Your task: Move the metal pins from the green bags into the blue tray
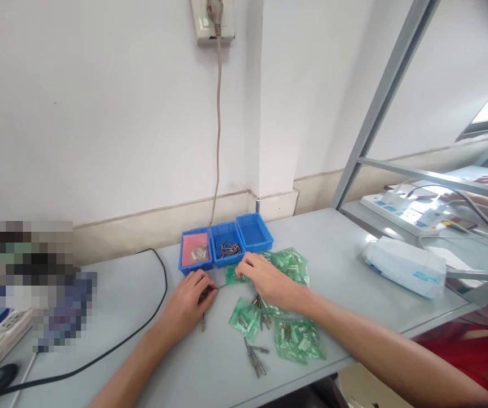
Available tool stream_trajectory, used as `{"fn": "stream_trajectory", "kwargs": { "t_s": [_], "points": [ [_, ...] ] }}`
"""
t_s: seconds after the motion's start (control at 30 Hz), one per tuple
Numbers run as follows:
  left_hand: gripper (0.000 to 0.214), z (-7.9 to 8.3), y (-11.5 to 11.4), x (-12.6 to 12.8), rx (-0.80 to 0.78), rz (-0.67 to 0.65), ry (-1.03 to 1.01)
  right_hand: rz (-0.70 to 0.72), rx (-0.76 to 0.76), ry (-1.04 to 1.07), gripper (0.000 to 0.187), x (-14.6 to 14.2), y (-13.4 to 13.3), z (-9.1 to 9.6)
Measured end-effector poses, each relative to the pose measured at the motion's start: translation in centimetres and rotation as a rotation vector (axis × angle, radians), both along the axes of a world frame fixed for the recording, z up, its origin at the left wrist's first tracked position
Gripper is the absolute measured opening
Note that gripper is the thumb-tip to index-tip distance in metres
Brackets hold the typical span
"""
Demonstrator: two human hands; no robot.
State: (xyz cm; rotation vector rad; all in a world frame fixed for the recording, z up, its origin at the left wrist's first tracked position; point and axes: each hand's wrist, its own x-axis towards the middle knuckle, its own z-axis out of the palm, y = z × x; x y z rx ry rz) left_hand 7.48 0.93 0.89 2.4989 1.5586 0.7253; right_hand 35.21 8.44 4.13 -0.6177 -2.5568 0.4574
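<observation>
My left hand (193, 293) rests on the table just in front of the blue bins, fingers curled round a small bunch of dark metal pins (205, 293). One thin metal piece (204, 323) sticks out below that hand. My right hand (265, 275) reaches over green plastic bags, its fingers bent together; whatever is at their tips is hidden or too small to name. A small green bag with metal parts (244, 320) and another green bag (299, 340) lie nearer me. Loose metal pins (255, 360) are scattered beside them.
Three blue bins stand by the wall: one with a pink sheet and small bag (195, 249), one with metal pins (229, 249), one at right (255, 231). A black cable (142, 328) crosses the left side. A white plastic package (405, 266) lies right; another person's arm (477, 205) shows beyond.
</observation>
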Motion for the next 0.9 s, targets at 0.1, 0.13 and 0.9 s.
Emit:
{"fn": "stream_trajectory", "kwargs": {
  "t_s": [0.1,0.13,0.9],
  "points": [
    [0.015,-0.1,0.0,0.0,0.012,-0.001,-0.007,-0.032,-0.093,0.246,0.035,-0.4,0.1,-0.2],
    [0.015,-0.1,0.0,0.0,0.009,-0.002,-0.008,-0.050,-0.154,0.329,0.034,-0.5,0.1,-0.3],
    [0.017,0.3,0.0,0.0,-0.003,-0.009,-0.005,-0.267,-0.792,0.707,0.031,-1.1,1.6,-0.9]
  ]
}}
